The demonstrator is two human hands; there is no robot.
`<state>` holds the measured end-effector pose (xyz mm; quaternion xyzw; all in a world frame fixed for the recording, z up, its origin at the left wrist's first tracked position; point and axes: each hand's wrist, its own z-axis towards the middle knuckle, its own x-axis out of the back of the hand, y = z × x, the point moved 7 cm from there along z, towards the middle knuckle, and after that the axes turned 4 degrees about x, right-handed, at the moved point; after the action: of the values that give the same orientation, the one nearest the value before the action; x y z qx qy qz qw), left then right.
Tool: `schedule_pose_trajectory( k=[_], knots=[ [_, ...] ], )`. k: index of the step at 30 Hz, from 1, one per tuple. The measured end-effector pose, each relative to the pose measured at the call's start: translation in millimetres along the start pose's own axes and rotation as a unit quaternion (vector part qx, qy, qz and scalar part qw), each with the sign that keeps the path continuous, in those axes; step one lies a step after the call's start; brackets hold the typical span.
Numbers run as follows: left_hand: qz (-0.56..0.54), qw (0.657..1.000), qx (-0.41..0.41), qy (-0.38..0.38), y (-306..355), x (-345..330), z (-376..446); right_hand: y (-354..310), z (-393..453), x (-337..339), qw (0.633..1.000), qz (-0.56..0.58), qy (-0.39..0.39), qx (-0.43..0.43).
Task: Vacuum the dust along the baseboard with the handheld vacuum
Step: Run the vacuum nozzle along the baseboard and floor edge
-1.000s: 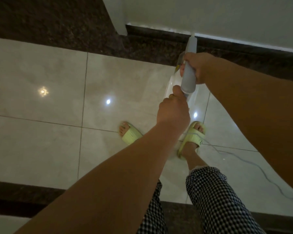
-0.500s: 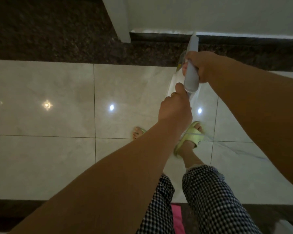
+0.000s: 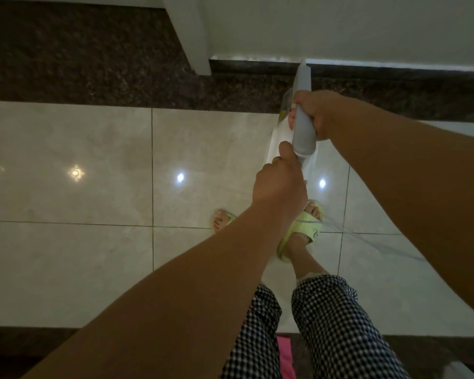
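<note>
While both grip it | right hand (image 3: 319, 113), left hand (image 3: 281, 181) | vacuum (image 3: 303, 124) long axis nozzle-first toward baseboard (image 3: 394, 71)

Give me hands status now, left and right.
Left hand: closed, gripping the rear end of the handheld vacuum.
Right hand: closed around the vacuum's grey body.

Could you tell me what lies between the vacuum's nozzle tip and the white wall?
Nothing that the head view shows: the vacuum nozzle tip rests at the top edge of the dark baseboard, right under the white wall, with no gap visible.
</note>
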<state>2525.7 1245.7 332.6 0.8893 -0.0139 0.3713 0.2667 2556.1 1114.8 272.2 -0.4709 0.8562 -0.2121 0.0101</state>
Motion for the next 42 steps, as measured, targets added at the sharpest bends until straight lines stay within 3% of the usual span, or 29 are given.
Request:
schedule_pose_trajectory(
  k=[42],
  knots=[
    [-0.013,1.0,0.021,-0.002,-45,24,-5,0,-4,-52,1.0,-0.014,0.007,-0.008]
  ],
)
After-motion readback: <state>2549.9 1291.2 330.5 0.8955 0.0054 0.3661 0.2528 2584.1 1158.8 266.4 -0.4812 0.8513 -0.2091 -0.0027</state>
